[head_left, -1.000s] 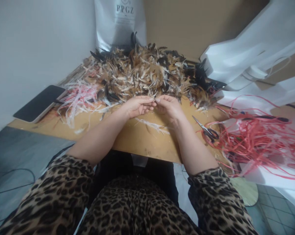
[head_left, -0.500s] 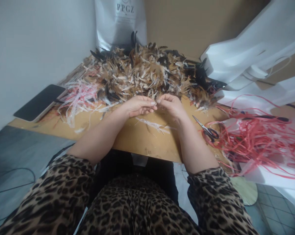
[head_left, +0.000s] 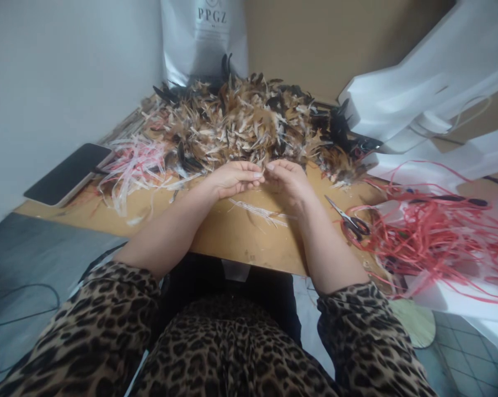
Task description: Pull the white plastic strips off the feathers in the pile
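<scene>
In the head view, my left hand (head_left: 239,178) is closed in a pinch, thumb against fingers, just in front of a large pile of brown, black and cream feathers (head_left: 249,124). Facing it, my right hand (head_left: 289,177) also pinches, its fingertips very close to the left ones. Whatever lies between the fingertips is small and pale, and it blends into the feathers behind, so I cannot make it out. Below both hands, a few thin white strips (head_left: 260,212) lie on the wooden tabletop (head_left: 232,237).
Scissors (head_left: 348,216) lie right of my right forearm, beside a tangle of red strips (head_left: 434,231). On the left are pink and white strips (head_left: 135,160) and a dark-screened tablet-like device (head_left: 69,173). A white bag (head_left: 205,41) stands behind the feathers; white sheeting (head_left: 401,99) rises at right.
My right fingertips have shifted slightly, up and away from the left ones. The left hand stays almost in place, and the surroundings look the same.
</scene>
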